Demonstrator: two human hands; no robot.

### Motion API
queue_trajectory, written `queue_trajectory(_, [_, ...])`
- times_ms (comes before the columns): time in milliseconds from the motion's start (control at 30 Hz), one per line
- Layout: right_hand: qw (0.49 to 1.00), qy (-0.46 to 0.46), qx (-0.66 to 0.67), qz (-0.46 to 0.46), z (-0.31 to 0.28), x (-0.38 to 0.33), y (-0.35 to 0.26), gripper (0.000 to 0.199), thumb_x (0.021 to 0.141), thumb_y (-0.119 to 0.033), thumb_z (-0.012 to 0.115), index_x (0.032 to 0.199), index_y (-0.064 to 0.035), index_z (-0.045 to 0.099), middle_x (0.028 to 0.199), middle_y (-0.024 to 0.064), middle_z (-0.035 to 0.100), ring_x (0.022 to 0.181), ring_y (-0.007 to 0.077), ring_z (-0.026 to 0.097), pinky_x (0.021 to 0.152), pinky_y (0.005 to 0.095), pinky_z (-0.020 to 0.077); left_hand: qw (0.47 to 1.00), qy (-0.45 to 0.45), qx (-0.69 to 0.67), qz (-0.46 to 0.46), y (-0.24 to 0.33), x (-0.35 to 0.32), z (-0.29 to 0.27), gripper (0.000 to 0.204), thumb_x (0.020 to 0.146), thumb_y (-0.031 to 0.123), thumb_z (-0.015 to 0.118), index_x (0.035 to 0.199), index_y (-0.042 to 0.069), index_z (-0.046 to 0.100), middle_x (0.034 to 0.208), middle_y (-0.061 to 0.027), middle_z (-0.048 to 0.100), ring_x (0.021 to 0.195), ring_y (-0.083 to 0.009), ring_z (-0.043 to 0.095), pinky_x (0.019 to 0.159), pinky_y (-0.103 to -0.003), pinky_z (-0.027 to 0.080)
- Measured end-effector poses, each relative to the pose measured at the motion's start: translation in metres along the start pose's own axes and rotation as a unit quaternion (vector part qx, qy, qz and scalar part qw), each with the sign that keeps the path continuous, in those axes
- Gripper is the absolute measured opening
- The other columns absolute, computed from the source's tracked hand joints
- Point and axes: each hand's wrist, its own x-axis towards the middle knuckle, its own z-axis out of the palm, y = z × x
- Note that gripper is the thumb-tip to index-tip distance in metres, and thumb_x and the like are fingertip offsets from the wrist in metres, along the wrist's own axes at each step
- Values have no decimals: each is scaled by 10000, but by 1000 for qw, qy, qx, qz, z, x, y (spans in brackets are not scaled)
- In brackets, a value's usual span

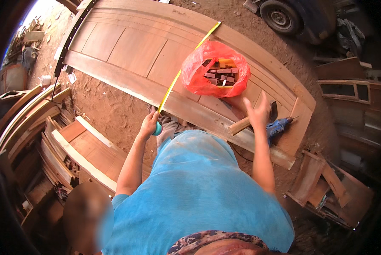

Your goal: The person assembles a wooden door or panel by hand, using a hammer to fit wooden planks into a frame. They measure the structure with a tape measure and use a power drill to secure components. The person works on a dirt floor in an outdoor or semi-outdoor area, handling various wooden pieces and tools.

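My left hand (149, 124) is closed around a teal tape measure (158, 128) at the near edge of a long brown wooden panel door (135, 51). Its yellow blade (172, 88) stretches across the door's width to the far edge, passing left of a red plastic bag (192, 81). Inside the open bag lie several small dark and pinkish blocks (219, 77), too small to name. My right hand (258, 111) is open, fingers spread, above the door. Beneath and beside it are a hammer with a wooden handle (239, 126) and a blue power drill (278, 126).
Stacked wooden panels and frames (92, 146) stand at the left. More wooden pieces (313, 178) lie at the lower right. A vehicle wheel (279, 17) is beyond the door, and a dark perforated metal strip (72, 40) crosses its left end.
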Motion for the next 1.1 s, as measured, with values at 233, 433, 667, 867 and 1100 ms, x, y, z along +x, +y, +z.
queue_trajectory(233, [983,-131,-27,122,112,89,-73,1155,611,-725,786,1467,-94,334,1362,366,462,1370,516,355,1090,580,347,995,50,73,36,-27,11,8,422,1016,390,475,976,29,689,862,-147,689,834,-261,661,787,-384,504])
queue_trajectory(433, [996,-21,4,88,120,121,9,685,861,-311,672,1429,-57,387,1249,318,594,1161,482,580,969,533,466,998,43,34,25,-60,14,17,402,1030,364,504,954,14,684,831,-84,665,821,-169,609,780,-332,486])
queue_trajectory(667, [998,-37,32,-37,83,119,85,322,887,-216,651,1118,6,682,1001,233,715,976,397,686,858,460,515,992,36,116,29,-45,6,11,458,1023,429,470,1007,33,699,879,-149,696,870,-248,661,818,-388,500])
queue_trajectory(867, [993,39,27,109,47,133,159,361,898,-158,625,1186,59,639,1107,206,709,1012,314,685,894,418,506,994,36,99,25,-53,-1,18,463,1024,426,475,1056,17,690,914,-176,701,899,-276,669,828,-396,504])
queue_trajectory(1100, [976,61,-27,208,28,133,194,449,910,-281,629,1142,104,635,1130,279,680,1075,389,659,933,436,491,996,25,79,21,-62,4,25,471,1026,427,485,1068,-2,675,897,-154,694,868,-256,653,818,-396,503])
